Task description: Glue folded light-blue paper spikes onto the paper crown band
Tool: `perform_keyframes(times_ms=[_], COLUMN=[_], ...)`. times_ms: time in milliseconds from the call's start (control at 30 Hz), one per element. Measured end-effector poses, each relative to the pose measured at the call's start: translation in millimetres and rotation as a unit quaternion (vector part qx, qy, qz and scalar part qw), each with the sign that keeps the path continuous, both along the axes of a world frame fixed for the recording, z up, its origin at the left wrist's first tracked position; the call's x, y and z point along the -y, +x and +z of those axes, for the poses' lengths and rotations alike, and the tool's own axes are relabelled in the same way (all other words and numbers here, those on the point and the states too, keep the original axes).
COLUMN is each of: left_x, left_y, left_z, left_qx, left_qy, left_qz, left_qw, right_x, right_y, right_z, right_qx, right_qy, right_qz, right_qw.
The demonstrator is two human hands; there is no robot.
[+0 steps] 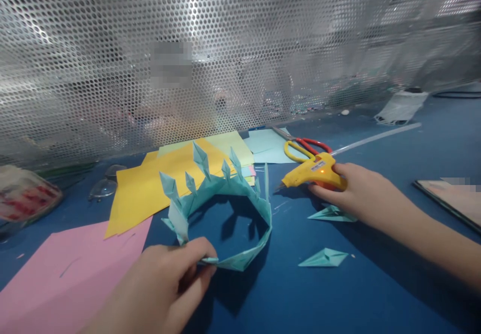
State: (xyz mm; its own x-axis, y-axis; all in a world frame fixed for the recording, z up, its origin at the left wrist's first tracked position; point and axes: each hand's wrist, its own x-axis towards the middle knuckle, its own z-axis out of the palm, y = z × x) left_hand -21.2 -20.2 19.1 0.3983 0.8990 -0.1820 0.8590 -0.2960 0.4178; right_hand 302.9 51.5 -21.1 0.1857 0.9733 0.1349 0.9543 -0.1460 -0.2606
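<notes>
The turquoise paper band (216,187) was set at the middle of the blue table (270,294), its near-left part pinched between thumb and fingers of the left hand (169,279). The yellow glue gun (310,173) was gripped by its handle in the right hand (355,188), its nozzle pointed left, apart from the band. The work was judged well advanced: upright spikes (201,160) were seen along the left, far and right sides, none along the near stretch. To the right, a nearer folded piece (325,258) and a farther folded piece (332,213) were left loose, apparently unattached.
</notes>
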Motion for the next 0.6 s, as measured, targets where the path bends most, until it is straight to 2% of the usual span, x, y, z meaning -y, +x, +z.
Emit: perform_keyframes(times_ms=[133,267,400,600], left_x=[-4.3,-8.4,-12.1,-19.4], left_y=[-6.6,-10.8,-11.0,-11.9], left_z=[-5.2,-1.6,1.9,-9.1], left_qx=[0.029,0.038,0.029,0.016], left_qy=[0.062,0.128,0.116,0.113], left_qz=[-0.004,0.033,0.035,0.015], left_qw=[0.998,0.99,0.992,0.993], right_x=[3.1,7.9,11.1,15.0], right_y=[-1.3,-4.6,-8.7,-14.6], right_z=[2.5,5.5,7.6,3.9], right_qx=[-0.058,-0.147,-0.212,-0.348], right_qy=[-0.033,-0.082,-0.112,-0.142], right_qz=[-0.032,-0.043,-0.041,-0.004], right_qw=[0.997,0.985,0.97,0.927])
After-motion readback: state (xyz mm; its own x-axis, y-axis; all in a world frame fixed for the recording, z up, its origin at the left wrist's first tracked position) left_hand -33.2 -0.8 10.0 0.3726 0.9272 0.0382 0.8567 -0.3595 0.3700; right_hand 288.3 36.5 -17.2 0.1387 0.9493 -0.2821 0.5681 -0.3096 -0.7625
